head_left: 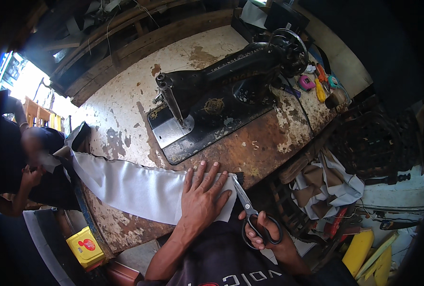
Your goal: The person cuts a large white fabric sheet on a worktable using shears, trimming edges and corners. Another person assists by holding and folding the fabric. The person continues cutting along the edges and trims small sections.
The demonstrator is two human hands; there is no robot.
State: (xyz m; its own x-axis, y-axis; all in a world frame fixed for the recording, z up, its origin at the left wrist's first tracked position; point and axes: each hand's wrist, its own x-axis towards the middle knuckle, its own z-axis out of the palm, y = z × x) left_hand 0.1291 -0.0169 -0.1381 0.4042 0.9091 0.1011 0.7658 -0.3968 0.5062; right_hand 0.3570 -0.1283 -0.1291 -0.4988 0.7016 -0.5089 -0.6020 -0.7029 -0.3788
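A long silvery-white strip of fabric (131, 183) lies along the table's near edge, its left end hanging over the side. My left hand (201, 198) presses flat on the strip near its right end, fingers stretched out and slightly apart. In my right hand (264, 232) is a pair of scissors (248, 208) with black handles, fingers and thumb in the loops. Its metal blades point up and away along the fabric's right end, touching or nearly touching the corner. Whether the blades are parted there is hard to make out. A small dark edge shows beside the blade tips.
A black sewing machine (221, 86) stands on the worn wooden table (121, 109) beyond my hands. A tape measure (306, 83) and small tools lie at its far right. Crumpled brown and white fabric (326, 188) sits right. Another person (31, 148) is at the left, near a yellow box (85, 248).
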